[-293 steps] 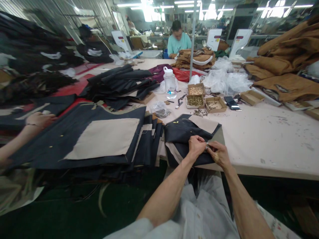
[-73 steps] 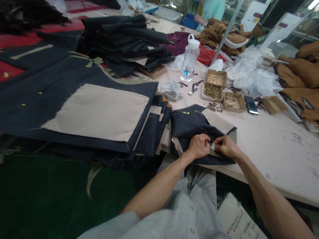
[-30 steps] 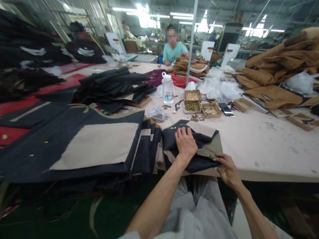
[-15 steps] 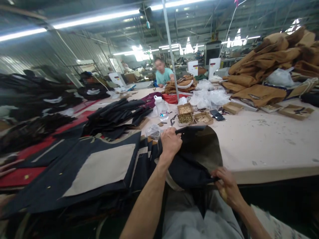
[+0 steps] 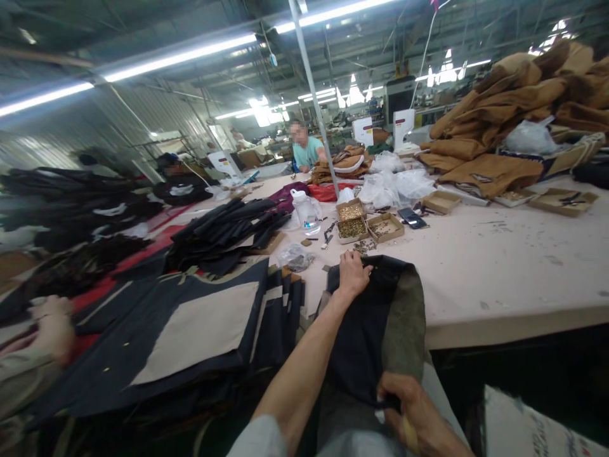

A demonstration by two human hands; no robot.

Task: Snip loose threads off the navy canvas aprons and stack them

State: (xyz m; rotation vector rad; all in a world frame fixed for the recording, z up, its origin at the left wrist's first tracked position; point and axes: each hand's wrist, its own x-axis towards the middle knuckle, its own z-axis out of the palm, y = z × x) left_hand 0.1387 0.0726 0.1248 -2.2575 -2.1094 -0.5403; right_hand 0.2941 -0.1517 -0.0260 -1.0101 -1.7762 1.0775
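The left hand [image 5: 353, 277] has its fingers clamped on the upper edge of the dark cloth piece [image 5: 359, 330], at the near edge of the surface [image 5: 490, 273]. The right hand [image 5: 410, 406] pinches its lower end between the fingers (something white shows at the fingertips, too small to identify). The stacked dark panels [image 5: 157, 346] lie to the left, and the open boxes of metal fittings [image 5: 352, 230] stand beyond.

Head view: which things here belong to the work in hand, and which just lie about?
In the work:
- dark cloth, held by the left hand and right hand
- probably the dark panel stack and boxes of metal bits

Seemingly lying about:
- bottle
- phone
- brown garments
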